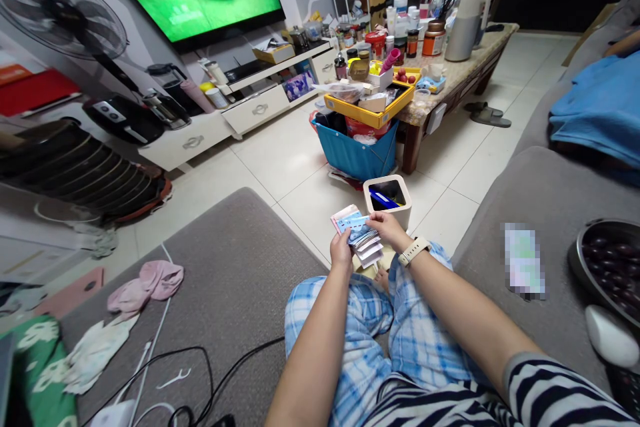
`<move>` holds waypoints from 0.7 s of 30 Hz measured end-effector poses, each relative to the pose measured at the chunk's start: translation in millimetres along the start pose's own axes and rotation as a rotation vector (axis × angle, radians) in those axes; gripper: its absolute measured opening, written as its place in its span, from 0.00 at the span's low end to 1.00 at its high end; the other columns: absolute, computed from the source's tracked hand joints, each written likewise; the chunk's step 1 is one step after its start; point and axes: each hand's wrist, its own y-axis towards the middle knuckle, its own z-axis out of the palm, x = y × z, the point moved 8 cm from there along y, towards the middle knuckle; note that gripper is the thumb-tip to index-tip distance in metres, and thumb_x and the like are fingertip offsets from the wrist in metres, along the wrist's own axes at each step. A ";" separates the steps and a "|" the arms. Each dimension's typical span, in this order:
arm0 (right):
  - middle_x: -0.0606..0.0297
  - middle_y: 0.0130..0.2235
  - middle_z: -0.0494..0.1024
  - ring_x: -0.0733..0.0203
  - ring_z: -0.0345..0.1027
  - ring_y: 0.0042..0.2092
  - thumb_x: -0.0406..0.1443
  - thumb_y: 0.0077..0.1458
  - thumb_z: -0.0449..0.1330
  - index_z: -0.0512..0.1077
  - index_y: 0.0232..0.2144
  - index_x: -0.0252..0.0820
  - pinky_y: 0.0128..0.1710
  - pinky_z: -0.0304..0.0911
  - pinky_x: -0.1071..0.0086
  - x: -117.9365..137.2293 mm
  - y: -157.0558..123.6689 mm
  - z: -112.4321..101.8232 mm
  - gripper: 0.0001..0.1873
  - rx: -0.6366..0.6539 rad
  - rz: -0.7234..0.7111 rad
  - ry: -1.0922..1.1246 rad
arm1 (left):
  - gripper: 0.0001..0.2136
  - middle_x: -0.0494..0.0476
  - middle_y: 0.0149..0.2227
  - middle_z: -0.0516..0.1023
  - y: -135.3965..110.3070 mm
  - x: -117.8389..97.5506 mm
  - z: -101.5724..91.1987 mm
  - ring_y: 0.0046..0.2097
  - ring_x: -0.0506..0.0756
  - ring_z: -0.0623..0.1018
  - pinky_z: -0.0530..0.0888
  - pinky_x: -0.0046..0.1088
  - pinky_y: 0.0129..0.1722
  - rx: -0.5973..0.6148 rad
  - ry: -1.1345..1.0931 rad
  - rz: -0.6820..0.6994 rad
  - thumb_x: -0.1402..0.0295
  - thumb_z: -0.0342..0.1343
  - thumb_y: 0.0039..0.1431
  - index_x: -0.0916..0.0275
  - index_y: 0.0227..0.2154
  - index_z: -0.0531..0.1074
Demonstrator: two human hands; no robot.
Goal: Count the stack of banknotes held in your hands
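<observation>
A thick fanned stack of paper slips and cards (364, 239), some pale blue and some white, is in front of me above my lap. My left hand (341, 250) grips its left edge from below. My right hand (385, 227) pinches the top of the stack, with a white-strapped watch (415, 251) on that wrist. Just beyond the stack stands a small square white bin (388, 201) with a blue item inside. The lower part of the stack hangs over my checked blue pajama trousers (415, 327).
Grey sofa cushions (240, 280) lie on both sides of me, with a bowl of dark fruit (607, 263) and a blurred card (524, 260) at right. Cables and cloths lie at left. Ahead are a blue basket (356, 150), a cluttered table (453, 73), a TV stand and a fan.
</observation>
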 end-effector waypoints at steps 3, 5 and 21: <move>0.70 0.24 0.68 0.64 0.60 0.28 0.43 0.41 0.65 0.65 0.22 0.40 0.32 0.55 0.68 0.9 -0.2 0.9 0.15 0.001 0.003 0.017 | 0.12 0.58 0.31 0.79 0.6 0.5 -0.7 0.32 0.54 0.78 0.72 0.31 0.38 -0.009 -0.004 -0.003 0.68 0.65 0.43 0.67 0.31 0.75; 0.70 0.24 0.68 0.65 0.60 0.28 0.43 0.40 0.65 0.65 0.22 0.40 0.32 0.55 0.69 1.2 -0.3 0.8 0.15 -0.003 0.002 0.022 | 0.12 0.57 0.30 0.79 1.5 2.1 -2.1 0.32 0.54 0.78 0.73 0.31 0.37 -0.020 -0.004 -0.016 0.66 0.64 0.44 0.67 0.32 0.75; 0.70 0.23 0.67 0.64 0.59 0.28 0.44 0.38 0.65 0.64 0.21 0.41 0.31 0.54 0.69 -3.6 3.2 3.9 0.16 0.029 0.011 0.048 | 0.12 0.59 0.33 0.80 6.9 6.6 -9.9 0.34 0.55 0.79 0.73 0.33 0.39 -0.080 -0.009 -0.030 0.63 0.60 0.50 0.67 0.34 0.76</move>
